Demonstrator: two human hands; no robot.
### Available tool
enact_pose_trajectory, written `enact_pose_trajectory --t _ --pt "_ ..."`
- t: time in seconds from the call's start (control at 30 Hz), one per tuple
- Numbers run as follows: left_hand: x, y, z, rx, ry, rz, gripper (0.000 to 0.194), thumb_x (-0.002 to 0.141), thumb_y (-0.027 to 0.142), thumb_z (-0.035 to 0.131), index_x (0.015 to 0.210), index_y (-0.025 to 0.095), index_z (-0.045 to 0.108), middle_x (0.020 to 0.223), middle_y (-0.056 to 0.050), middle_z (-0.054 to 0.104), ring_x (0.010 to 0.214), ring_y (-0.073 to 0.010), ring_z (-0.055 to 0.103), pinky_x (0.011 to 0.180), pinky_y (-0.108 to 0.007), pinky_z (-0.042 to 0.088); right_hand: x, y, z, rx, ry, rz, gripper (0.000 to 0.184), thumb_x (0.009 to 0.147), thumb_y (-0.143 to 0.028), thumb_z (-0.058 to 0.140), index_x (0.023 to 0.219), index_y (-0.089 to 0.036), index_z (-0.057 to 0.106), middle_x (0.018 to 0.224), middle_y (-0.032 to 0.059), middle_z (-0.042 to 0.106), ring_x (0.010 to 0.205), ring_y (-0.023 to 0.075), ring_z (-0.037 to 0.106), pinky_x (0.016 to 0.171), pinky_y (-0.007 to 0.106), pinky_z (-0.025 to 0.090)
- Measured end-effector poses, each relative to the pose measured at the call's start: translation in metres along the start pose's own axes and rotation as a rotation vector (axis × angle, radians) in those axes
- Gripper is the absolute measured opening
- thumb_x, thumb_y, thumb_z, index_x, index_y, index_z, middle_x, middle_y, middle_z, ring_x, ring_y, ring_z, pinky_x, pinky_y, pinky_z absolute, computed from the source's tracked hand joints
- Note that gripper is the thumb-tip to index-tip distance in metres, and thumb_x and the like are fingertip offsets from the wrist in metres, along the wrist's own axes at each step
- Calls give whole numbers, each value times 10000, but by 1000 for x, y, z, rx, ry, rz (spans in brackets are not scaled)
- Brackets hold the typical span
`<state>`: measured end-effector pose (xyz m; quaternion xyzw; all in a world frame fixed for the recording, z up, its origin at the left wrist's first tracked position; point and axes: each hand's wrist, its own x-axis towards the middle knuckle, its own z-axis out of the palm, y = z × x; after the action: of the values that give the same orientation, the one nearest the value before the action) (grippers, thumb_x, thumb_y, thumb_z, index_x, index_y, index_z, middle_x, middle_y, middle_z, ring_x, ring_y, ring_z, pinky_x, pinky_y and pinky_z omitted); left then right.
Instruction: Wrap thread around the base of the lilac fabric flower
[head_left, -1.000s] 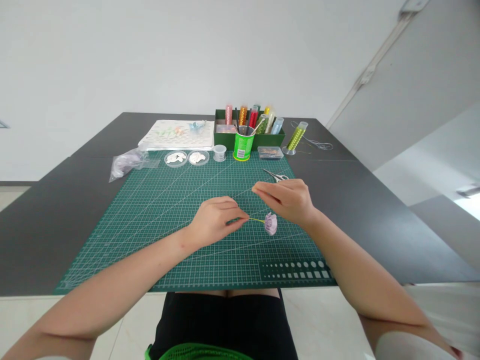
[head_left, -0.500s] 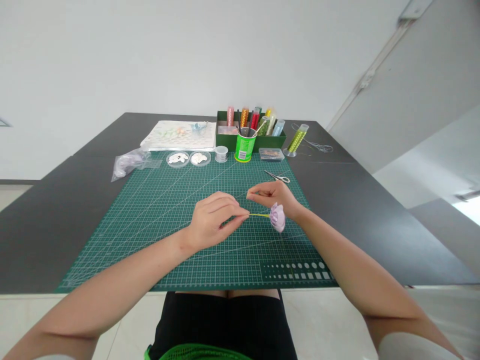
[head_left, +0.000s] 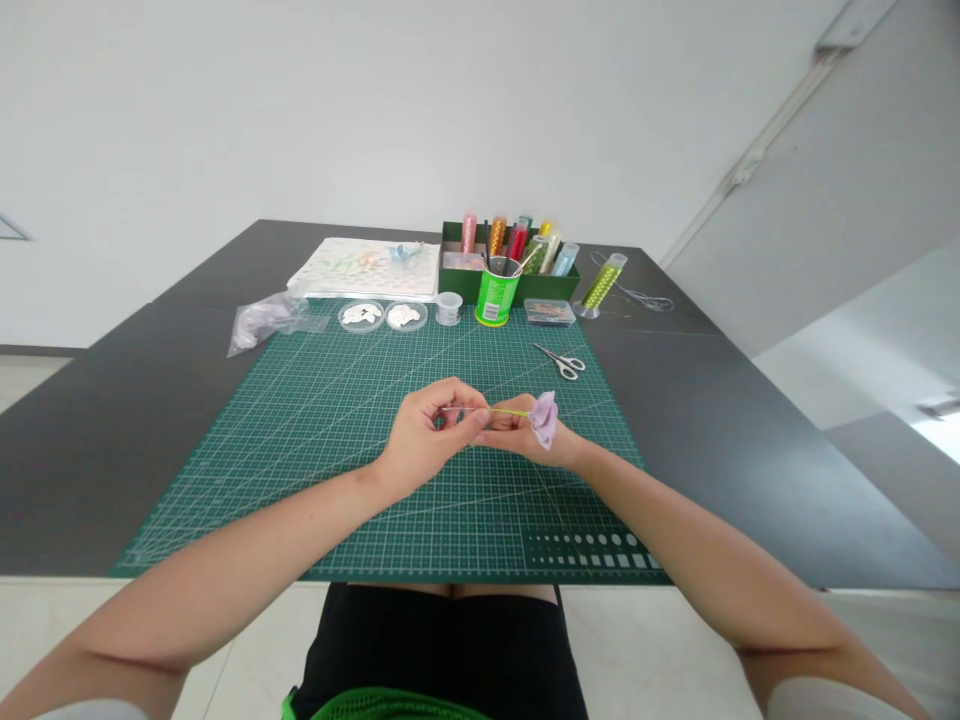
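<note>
A pale lilac artificial flower (head_left: 544, 420) lies sideways above the cutting mat, its bloom to the right. From it a thin yellow-green stem (head_left: 511, 412) runs left and continues as a bare, fine wire. My left hand (head_left: 431, 430) pinches the stem between thumb and fingertips, with the wire end inside its curled fingers. Behind the stem and bloom, my right hand (head_left: 517, 430) has its fingers drawn together, touching the left fingertips. What the right fingers hold is hidden; a faint thread seems to hang below that hand.
On the green cutting mat (head_left: 300, 450) lie small scissors (head_left: 562, 362). Behind stand two dishes of white pieces (head_left: 361, 316), a clear spool (head_left: 448, 308), a green can of tools (head_left: 495, 295), a clear case (head_left: 549, 312), a box of thread spools (head_left: 457, 285) and a green thread spool (head_left: 604, 285).
My right hand has come down and left, against my left fingertips and behind the stem. My left hand has shifted its hold along the stem, and the flower has turned and moved slightly left.
</note>
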<state>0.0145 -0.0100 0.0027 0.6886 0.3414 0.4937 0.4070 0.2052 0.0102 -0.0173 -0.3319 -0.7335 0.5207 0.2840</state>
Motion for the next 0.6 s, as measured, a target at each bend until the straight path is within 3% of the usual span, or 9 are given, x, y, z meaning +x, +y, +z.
enact_pose_trajectory --t 0.13,0.23,0.33,0.4,0.5,0.6 --pt "1 -3 1 -138 -14 -132 189 852 334 698 764 168 673 659 11 567 578 -100 459 532 -226 361 1 2 -2 -135 68 -49 298 882 -442 721 713 -197 706 557 -47 494 516 102 421 511 255 365" --pt "3 -6 1 -164 5 -139 191 851 348 701 778 172 683 661 8 565 600 -110 472 545 -230 368 1 5 -2 -234 176 -141 140 896 -328 679 875 -220 767 817 30 708 809 196 659 787 357 535" --pt "4 -10 3 -170 45 -141 204 851 357 710 767 175 676 654 15 555 579 -103 424 533 -229 344 1 7 3 -138 271 -166 250 900 -235 599 1085 -254 767 1125 65 747 1154 258 659 1106 483 448" --pt "5 -13 5 -193 70 -144 222 849 357 711 738 173 654 674 10 571 584 -101 421 542 -231 351 0 6 8 37 278 -146 333 893 -217 563 1168 -274 742 1236 53 727 1260 264 618 1191 510 375" --pt "6 -15 6 -215 86 -149 221 852 352 695 735 171 647 696 0 601 603 -108 455 566 -239 375 -2 2 17 381 221 -112 388 880 -241 558 1244 -272 690 1305 49 702 1293 269 602 1164 514 424" --pt "5 -16 6 -162 103 -146 196 861 344 676 770 171 662 698 -2 616 593 -108 460 557 -240 364 -3 -3 24 638 168 -71 418 883 -283 560 1295 -270 626 1337 67 673 1210 257 643 944 441 586"
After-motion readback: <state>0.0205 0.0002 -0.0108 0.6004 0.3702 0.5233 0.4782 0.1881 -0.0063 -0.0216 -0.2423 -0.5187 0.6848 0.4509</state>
